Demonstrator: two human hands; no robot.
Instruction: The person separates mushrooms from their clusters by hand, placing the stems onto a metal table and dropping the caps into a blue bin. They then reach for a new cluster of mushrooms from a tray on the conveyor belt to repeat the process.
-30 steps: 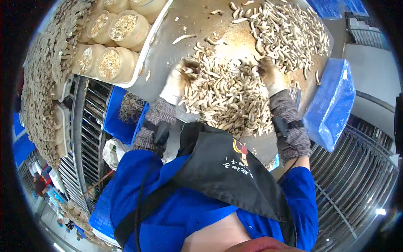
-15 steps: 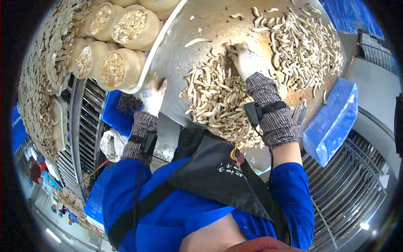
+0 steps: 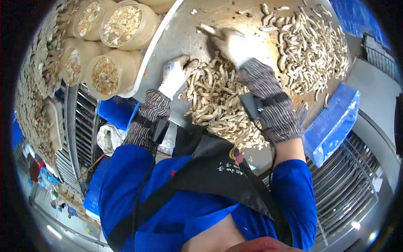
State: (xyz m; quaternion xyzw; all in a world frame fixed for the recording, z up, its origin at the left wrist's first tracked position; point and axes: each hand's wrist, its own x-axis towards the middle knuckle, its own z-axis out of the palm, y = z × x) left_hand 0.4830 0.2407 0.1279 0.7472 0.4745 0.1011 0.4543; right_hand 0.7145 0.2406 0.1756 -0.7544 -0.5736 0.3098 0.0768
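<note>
My left hand (image 3: 174, 75), in a white glove with darker fingertips, is at the left edge of a heap of small pale mushrooms (image 3: 218, 96). Its fingers look slightly apart, with nothing visible between them. Beyond the heap's top edge is my right hand (image 3: 233, 45), also gloved and smeared by motion. Its fingertips meet one end of a single pale mushroom (image 3: 207, 29) over the metal tabletop (image 3: 168, 46); they appear closed on it, though blur hides the exact grip.
A second mushroom pile (image 3: 312, 52) spreads at the upper right. Tubs of crumbly substrate (image 3: 105, 77) stand in a white-rimmed tray to the left. Blue plastic (image 3: 331, 124) hangs by the right edge. Blue crates (image 3: 119, 112) sit below left, near metal racks (image 3: 342, 185).
My left hand has moved right, from the tray's rim to the heap. My right hand has shifted up and left to the lone mushroom, which now lies at its fingertips.
</note>
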